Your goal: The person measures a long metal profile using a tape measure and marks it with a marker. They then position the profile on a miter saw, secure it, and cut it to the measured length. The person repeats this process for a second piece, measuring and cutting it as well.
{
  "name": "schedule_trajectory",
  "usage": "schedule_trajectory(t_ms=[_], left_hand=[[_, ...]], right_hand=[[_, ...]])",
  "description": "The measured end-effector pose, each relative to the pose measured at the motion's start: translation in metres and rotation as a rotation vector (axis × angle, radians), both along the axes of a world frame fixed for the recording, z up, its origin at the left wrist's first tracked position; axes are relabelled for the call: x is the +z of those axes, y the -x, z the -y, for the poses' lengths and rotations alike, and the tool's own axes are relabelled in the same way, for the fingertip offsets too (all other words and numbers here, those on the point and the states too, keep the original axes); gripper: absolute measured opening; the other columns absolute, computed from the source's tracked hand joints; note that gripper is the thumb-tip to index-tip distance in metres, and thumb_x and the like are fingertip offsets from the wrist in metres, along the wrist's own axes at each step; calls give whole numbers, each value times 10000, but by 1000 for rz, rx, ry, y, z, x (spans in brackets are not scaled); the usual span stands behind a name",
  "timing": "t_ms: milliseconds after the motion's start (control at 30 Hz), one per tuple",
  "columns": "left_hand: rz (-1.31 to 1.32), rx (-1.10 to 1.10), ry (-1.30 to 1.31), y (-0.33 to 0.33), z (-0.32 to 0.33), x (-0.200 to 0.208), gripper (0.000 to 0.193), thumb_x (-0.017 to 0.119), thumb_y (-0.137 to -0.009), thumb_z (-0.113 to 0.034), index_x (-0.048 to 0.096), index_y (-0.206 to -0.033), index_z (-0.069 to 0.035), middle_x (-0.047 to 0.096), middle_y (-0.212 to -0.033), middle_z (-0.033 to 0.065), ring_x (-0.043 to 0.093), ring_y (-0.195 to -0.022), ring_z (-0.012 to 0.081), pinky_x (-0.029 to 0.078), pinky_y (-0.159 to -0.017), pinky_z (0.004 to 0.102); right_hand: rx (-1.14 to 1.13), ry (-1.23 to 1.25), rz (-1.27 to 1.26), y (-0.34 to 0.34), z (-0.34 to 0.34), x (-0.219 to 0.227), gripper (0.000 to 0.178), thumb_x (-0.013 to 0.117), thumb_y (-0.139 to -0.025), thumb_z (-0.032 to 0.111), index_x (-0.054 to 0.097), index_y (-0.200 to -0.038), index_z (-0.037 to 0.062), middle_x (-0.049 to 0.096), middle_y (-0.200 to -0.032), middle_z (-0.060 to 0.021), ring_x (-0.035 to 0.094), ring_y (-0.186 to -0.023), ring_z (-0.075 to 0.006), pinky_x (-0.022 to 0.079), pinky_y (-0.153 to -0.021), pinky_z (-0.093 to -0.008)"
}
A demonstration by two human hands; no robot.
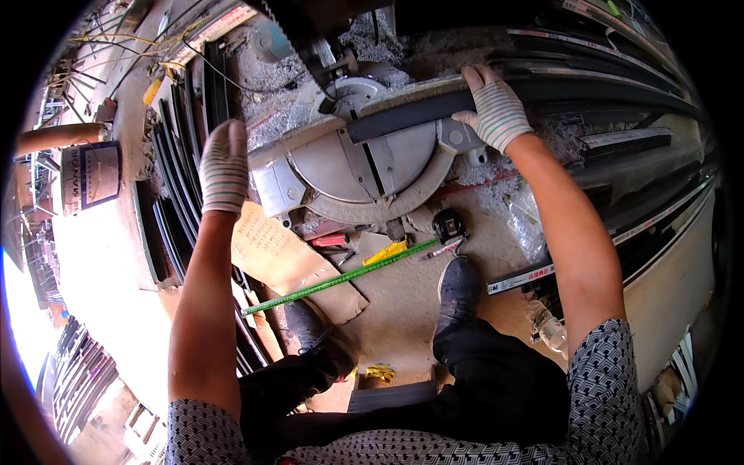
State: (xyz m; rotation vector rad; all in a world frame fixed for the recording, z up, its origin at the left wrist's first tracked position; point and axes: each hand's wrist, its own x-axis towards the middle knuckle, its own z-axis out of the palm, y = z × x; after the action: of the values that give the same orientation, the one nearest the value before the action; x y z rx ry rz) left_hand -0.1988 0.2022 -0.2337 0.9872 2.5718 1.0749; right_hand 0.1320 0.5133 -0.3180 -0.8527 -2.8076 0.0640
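A grey miter saw base (399,167) with a slotted round table and a curved scale lies in front of me. Along its fence rests a dark metal profile (411,118), one end near the slot and the rest running right. My right hand (498,108), in a striped knit glove, grips this profile, fingers over its far edge and thumb on the near side. My left hand (224,169), gloved alike, is raised left of the saw with fingers stretched out and nothing seen in it. Beside it in the picture are several long black profiles (172,170).
A green tape measure blade (341,277) runs from its black case (447,225) across marked cardboard (279,248). A red-handled tool (330,240) and a yellow tool (385,253) lie near the saw. More long profiles (612,85) stack at right. A bucket (91,178) stands at left; metal shavings (372,39) lie behind.
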Motion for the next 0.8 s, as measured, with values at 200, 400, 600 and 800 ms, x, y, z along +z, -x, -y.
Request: schedule_trajectory(t_ms=[200,400,600,800], left_hand=[[-88,-49,-490,5,-68,144,418,542,-1083,-366,661,-1262,-8,706,-1161,83,637,-1049,159,490,-978,307],[4,-290,-509,-37,-162,248,493,611,-1022,-441,679,-1239,-4,737,-1127,117,703,-1023,196,538,-959,333],[246,-241,-151,-30,-248,258,400,617,-1008,-427,671,-1092,-40,710,-998,116,681,-889,230,553,-842,384],[572,-38,-70,-12,-308,245,338,604,-1007,-414,655,-950,-85,673,-875,104,637,-771,240,537,-736,413]], right_hand=[[-42,95,101,9,7,28,818,879,-725,376,466,-1359,66,541,-1335,-179,590,-1189,-369,478,-1038,-443],[-36,117,83,9,7,30,815,869,-740,372,462,-1371,57,546,-1336,-172,571,-1223,-355,451,-1068,-450],[-18,85,69,10,8,31,795,853,-758,382,464,-1375,66,566,-1315,-158,579,-1235,-326,452,-1076,-435],[-16,153,94,7,13,30,777,841,-775,384,463,-1377,70,546,-1345,-162,573,-1250,-329,441,-1087,-443]])
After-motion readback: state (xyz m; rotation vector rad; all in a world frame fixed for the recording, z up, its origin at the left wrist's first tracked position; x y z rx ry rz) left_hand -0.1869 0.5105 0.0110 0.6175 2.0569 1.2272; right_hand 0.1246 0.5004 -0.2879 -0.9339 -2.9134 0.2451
